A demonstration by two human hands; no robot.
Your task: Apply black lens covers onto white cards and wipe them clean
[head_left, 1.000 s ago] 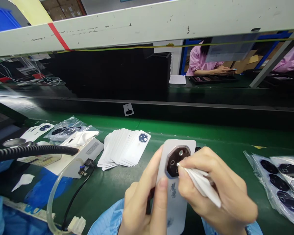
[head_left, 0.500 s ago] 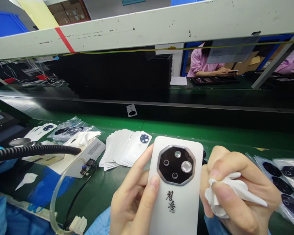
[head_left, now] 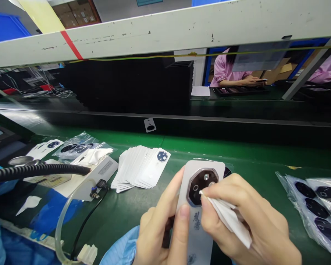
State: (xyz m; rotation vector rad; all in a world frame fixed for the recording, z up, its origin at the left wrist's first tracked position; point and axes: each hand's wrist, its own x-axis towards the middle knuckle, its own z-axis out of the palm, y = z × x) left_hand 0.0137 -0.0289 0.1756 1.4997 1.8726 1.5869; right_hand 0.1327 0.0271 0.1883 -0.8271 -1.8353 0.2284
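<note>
My left hand (head_left: pixel 165 224) grips a white phone back cover (head_left: pixel 191 228) by its left edge, thumb on the face. The cover has a dark octagonal camera window (head_left: pixel 195 184) and black lettering beneath. Pinched in my right hand (head_left: pixel 248 217) is a white wiping cloth (head_left: pixel 230 217); its folded tip is at the camera window, over the lower lenses. My right fingers hide part of the window and the cover's right edge. Left of my hands lies a fanned stack of white covers (head_left: pixel 140 167), the top one showing its camera window.
Bagged dark camera windows (head_left: pixel 316 208) lie at the right. A white box (head_left: pixel 105 173) with a black corrugated hose (head_left: pixel 41 171) and a clear tube (head_left: pixel 61 228) stands left. One small cover (head_left: pixel 149 125) lies at the back. A person in pink (head_left: pixel 223 70) sits across.
My right hand has moved left from beside the cover, bringing the cloth onto the camera window. My left hand has tilted the cover and shifted it slightly right.
</note>
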